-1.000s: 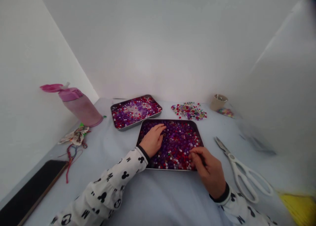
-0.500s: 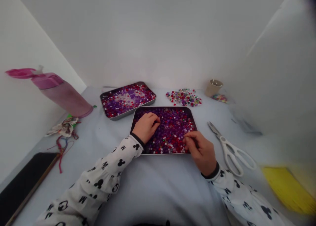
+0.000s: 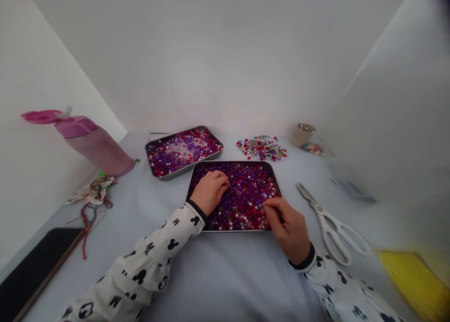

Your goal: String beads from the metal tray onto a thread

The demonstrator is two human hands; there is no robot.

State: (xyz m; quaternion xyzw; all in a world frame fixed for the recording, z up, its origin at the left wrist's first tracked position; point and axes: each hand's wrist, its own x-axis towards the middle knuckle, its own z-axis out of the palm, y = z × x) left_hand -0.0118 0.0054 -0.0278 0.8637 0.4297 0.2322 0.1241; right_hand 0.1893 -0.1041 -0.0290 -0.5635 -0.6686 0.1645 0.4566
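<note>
Fingers (image 3: 220, 177) of the left hand (image 3: 210, 192) loosely curled, close together, tips resting on the purple, red and white beads (image 3: 248, 186) filling the front metal tray (image 3: 232, 162). Right hand (image 3: 287, 229) at the tray's front right corner, thumb and forefinger pinched together down in the beads; cannot tell if a bead is held. Beads lie directly under both sets of fingertips, hands well inside the rim or over it. Behind and to the left, a second metal tray (image 3: 176, 134) of mixed beads, just apart from the first. Loose pile of beads (image 3: 262, 148) behind, beige cup (image 3: 302, 134) further right. White-handled scissors (image 3: 332, 228) lie right of the right hand. Pink water bottle (image 3: 94, 148) lying on its side, far left, near a cloth scrap (image 3: 93, 192) and tangled thread (image 3: 86, 223). Black flat device (image 3: 38, 270) at front left. Both sleeves (image 3: 151, 247) white with black mouse-head print.
</note>
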